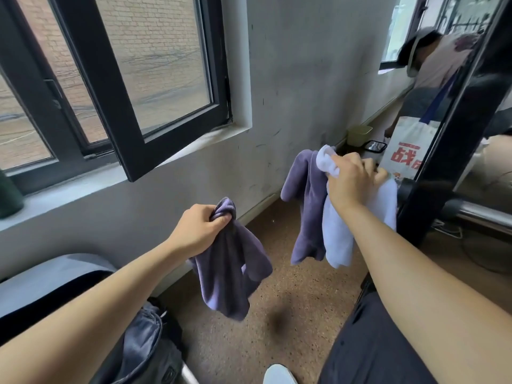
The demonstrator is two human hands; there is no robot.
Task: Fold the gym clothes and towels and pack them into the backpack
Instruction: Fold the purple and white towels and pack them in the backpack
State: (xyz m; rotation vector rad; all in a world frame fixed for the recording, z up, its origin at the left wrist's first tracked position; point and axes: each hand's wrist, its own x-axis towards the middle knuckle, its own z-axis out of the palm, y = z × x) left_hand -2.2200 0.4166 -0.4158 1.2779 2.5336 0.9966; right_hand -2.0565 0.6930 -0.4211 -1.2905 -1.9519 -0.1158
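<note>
Gripping bunched top of purple towel (232, 273) in tightly curled fingers (221, 220) of left hand (199, 228), dangling it above floor (304, 286). Clutching white towel (336, 245) in closed fingers (368, 165) of right hand (352, 184), up beside black post (454, 151). Not resolving grip on second purple towel (304, 206): hanging touching the white one, top edge hidden behind it. Seeing what looks like backpack (144, 353) only partly, bottom left, mostly hidden under left forearm and cut by frame edge. Reading red "战" on tote bag (404, 139); further characters blocked by post.
</note>
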